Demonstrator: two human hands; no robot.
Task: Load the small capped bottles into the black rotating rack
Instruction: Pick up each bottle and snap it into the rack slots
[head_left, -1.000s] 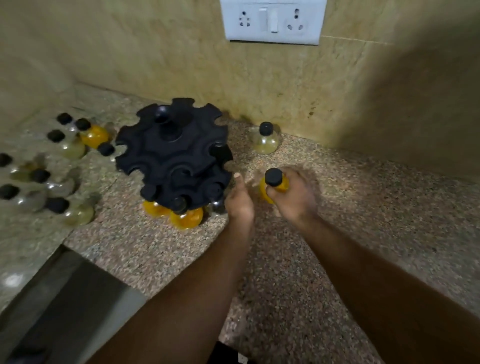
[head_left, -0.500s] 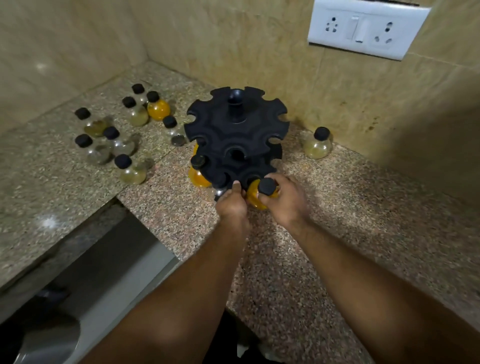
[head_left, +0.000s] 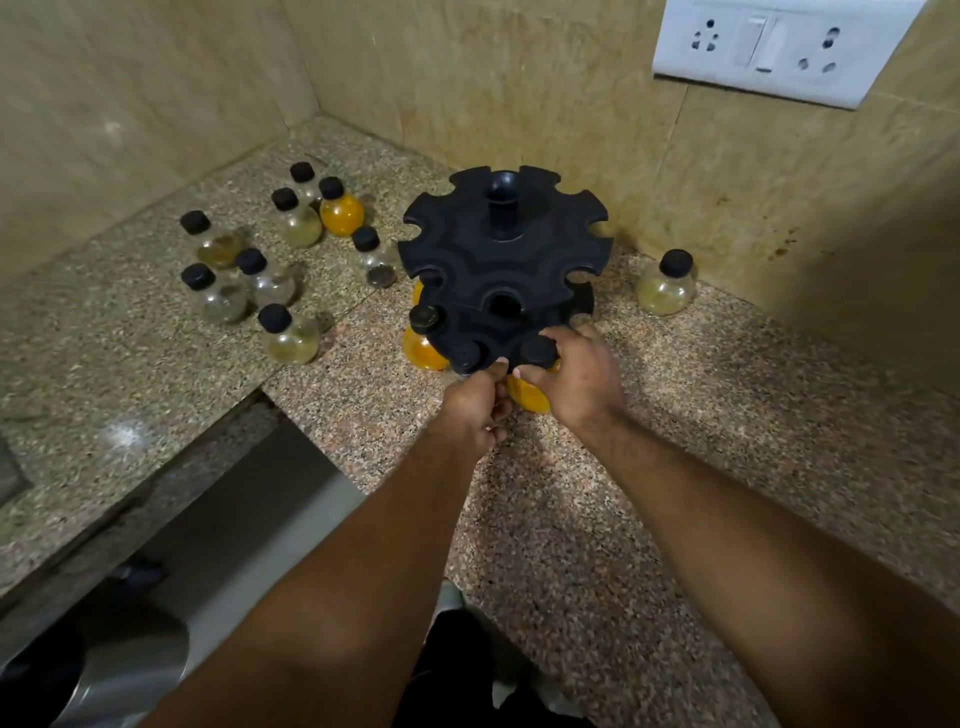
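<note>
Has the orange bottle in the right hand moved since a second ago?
Yes. The orange bottle in the right hand has gone from open counter toward the black rack, and now sits at its lower tier's front edge.

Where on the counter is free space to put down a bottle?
Free: counter between rack and lone bottle, and in front of it. Crowded: bottle cluster left of rack, and the rack's near edge where both hands work.

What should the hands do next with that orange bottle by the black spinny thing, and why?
Probably push it the last bit in, then let go. The right hand holds the orange bottle with its cap at a slot on the lower tier of the black rack, while the left hand steadies the rack's edge. Whether the neck is fully seated is hidden by fingers.
</note>
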